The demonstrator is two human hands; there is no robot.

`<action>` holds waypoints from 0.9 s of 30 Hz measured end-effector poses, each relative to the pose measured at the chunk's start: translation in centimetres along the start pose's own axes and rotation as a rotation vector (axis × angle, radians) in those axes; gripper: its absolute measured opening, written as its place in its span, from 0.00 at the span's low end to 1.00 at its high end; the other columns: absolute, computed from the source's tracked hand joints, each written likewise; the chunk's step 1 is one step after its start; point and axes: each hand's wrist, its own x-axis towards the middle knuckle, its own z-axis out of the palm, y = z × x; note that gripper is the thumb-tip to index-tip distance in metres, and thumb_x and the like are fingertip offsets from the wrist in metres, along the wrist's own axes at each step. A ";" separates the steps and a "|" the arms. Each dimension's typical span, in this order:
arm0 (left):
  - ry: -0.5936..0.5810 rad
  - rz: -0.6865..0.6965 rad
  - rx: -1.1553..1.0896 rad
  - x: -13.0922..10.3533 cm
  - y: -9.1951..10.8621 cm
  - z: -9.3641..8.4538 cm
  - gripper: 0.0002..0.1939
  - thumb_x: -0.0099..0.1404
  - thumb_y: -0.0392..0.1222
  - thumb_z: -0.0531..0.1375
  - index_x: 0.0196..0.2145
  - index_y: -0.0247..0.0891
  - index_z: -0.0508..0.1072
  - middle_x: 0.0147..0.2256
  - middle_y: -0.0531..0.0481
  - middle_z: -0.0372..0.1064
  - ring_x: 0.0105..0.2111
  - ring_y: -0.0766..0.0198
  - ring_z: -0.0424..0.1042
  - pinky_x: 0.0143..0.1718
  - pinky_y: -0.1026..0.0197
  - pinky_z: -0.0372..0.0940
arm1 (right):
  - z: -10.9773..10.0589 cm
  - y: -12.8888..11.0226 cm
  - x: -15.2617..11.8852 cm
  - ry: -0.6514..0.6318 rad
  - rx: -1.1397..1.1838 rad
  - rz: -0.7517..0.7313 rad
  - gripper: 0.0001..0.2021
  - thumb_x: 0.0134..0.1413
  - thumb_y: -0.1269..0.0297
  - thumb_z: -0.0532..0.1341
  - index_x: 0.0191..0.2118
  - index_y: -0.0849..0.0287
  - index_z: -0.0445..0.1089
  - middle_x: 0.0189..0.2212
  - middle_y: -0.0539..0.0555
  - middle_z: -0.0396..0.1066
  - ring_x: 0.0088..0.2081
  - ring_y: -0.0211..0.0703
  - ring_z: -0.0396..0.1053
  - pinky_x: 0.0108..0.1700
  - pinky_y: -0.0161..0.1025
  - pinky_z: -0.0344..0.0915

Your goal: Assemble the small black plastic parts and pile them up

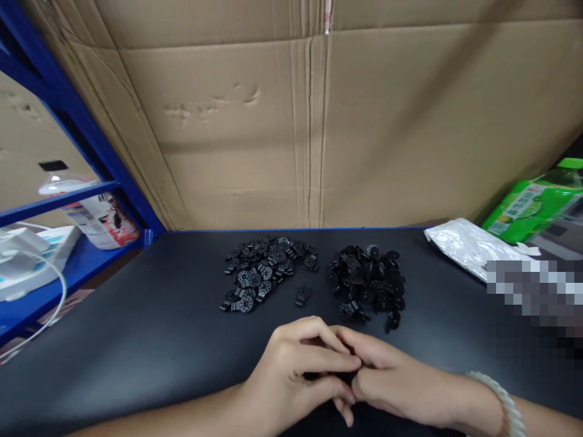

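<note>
My left hand (296, 373) and my right hand (392, 376) meet at the front of the black table, fingers closed against each other. Something dark shows in the gap between the fingertips, but I cannot make out what it is. Beyond my left hand spreads a pile of small black plastic pieces (266, 267), with round perforated heads and short ribbed tabs. One similar loose piece (303, 295) lies by itself just past my fingers. A second pile of black round parts (367, 279), glossier and disc-like, is beyond my right hand.
Brown cardboard (237, 133) stands behind the table (150, 340). At left, a blue shelf (91, 258) carries a bottle (102, 221) and a white power strip (59, 255) with a cable. A silvery bag (473, 246) and a green package (523, 206) are at right.
</note>
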 end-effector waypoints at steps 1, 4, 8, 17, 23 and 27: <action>-0.005 0.017 0.059 0.1 0.1 0.0 0.14 0.56 0.29 0.67 0.40 0.40 0.81 0.35 0.45 0.71 0.29 0.63 0.77 0.32 0.65 0.74 | 0.0 0.0 -0.1 0.000 -0.028 0.018 0.15 0.41 0.79 0.52 0.38 0.59 0.61 0.27 0.44 0.62 0.29 0.31 0.64 0.36 0.32 0.63; -0.032 0.059 0.281 0.4 0.4 0.2 0.08 0.55 0.32 0.68 0.34 0.38 0.82 0.30 0.47 0.73 0.30 0.63 0.74 0.33 0.65 0.71 | 0.3 -0.3 -0.2 0.028 -0.103 0.034 0.16 0.40 0.79 0.50 0.37 0.58 0.60 0.27 0.44 0.60 0.28 0.31 0.63 0.34 0.32 0.62; -0.061 0.124 0.407 0.6 0.5 0.3 0.05 0.54 0.31 0.67 0.31 0.36 0.81 0.26 0.49 0.72 0.25 0.66 0.69 0.29 0.66 0.67 | 0.7 -1.2 -0.6 0.048 -0.326 0.004 0.19 0.41 0.78 0.50 0.42 0.57 0.63 0.31 0.48 0.61 0.35 0.38 0.64 0.40 0.37 0.64; -0.010 0.211 0.359 0.2 -0.1 1.1 0.04 0.51 0.32 0.67 0.28 0.28 0.80 0.24 0.47 0.71 0.21 0.69 0.67 0.25 0.67 0.64 | 0.7 -2.3 -1.4 0.012 -0.441 0.110 0.19 0.43 0.76 0.51 0.43 0.57 0.64 0.29 0.48 0.62 0.34 0.40 0.64 0.40 0.38 0.62; 0.100 0.233 0.290 -0.1 -0.9 1.4 0.04 0.50 0.31 0.67 0.27 0.28 0.80 0.23 0.45 0.71 0.19 0.69 0.67 0.21 0.70 0.64 | 0.7 -0.3 -0.6 0.081 -0.183 0.089 0.15 0.39 0.77 0.52 0.36 0.56 0.63 0.27 0.45 0.57 0.25 0.31 0.53 0.26 0.30 0.51; 0.256 0.168 0.194 0.1 -0.7 0.9 0.12 0.50 0.24 0.62 0.31 0.33 0.80 0.26 0.47 0.71 0.23 0.67 0.70 0.24 0.69 0.67 | 0.4 -0.4 -0.1 0.059 0.022 0.114 0.14 0.39 0.74 0.53 0.38 0.57 0.62 0.24 0.43 0.52 0.23 0.29 0.48 0.27 0.30 0.48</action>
